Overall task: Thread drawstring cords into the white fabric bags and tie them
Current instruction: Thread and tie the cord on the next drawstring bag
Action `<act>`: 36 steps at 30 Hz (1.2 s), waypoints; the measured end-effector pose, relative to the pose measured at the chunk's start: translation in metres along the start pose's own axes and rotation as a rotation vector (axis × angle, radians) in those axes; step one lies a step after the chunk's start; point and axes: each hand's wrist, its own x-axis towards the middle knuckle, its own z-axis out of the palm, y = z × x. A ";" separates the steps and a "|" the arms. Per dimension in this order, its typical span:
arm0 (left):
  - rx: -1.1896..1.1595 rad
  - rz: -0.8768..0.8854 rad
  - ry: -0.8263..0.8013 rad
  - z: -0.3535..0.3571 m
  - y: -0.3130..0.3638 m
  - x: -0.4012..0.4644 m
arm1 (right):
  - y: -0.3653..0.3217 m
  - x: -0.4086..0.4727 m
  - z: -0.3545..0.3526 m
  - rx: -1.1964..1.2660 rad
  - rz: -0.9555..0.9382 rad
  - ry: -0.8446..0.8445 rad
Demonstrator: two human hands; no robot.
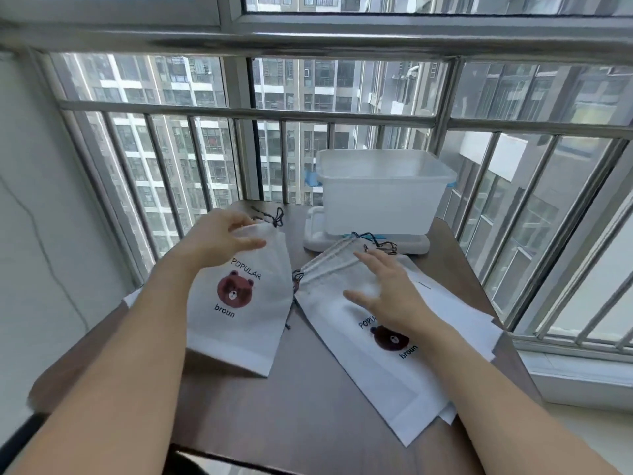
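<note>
Two bare forearms reach over the brown table (308, 399). Left hand (219, 240), fingers loosely spread, touches the top of a white bear-print bag (239, 303) at left; its dark drawstring cord (274, 216) lies knotted at the far end. Right hand (394, 296) rests flat and open on a stack of bags (376, 371), near a clear plastic bin (380, 190).

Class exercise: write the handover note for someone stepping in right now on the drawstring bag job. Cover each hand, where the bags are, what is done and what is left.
Left hand: fingers loosely curved over the top of the left bag, which lies alone on the table; grip unclear.
Right hand: open, fingers spread over the stack of bags on the right.
Plastic tub stands at the far edge.
Done: the left bag's mouth is gathered, dark cord knotted there.
Left: stack shows cord ends at its top; whether tied, cannot tell. Check each.
</note>
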 end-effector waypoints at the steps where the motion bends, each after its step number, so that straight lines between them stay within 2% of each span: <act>1: -0.008 -0.036 0.005 0.002 -0.010 0.000 | -0.002 0.001 0.001 -0.026 0.023 -0.019; 3: 0.011 -0.116 0.038 0.010 -0.033 -0.001 | -0.007 0.003 0.003 -0.115 0.043 -0.053; 7: -0.093 -0.211 0.094 0.037 -0.063 -0.004 | -0.012 0.007 0.006 -0.229 0.067 -0.059; 13: -0.124 -0.296 0.155 0.060 -0.053 0.002 | -0.008 0.012 0.007 -0.113 0.101 0.093; 16: -0.287 -0.288 0.258 0.054 -0.022 0.000 | -0.002 0.012 0.001 -0.025 0.088 0.165; 18: -0.459 -0.278 0.189 0.038 -0.001 0.003 | 0.001 0.011 -0.001 0.015 0.061 0.196; 22: -0.509 -0.213 0.014 -0.016 0.043 -0.001 | 0.000 0.007 -0.003 0.027 0.028 0.186; 27: -0.327 -0.036 0.080 -0.051 0.058 0.008 | 0.001 0.006 -0.004 0.014 0.025 0.194; 30: -0.049 0.062 -0.012 -0.056 0.037 0.023 | 0.003 0.009 -0.002 0.008 0.036 0.194; 35: 0.147 -0.001 -0.152 0.006 -0.041 0.039 | 0.004 0.011 -0.001 0.025 0.035 0.279; 36: 0.169 0.011 -0.137 0.020 -0.051 0.038 | 0.004 0.011 -0.004 0.007 0.036 0.318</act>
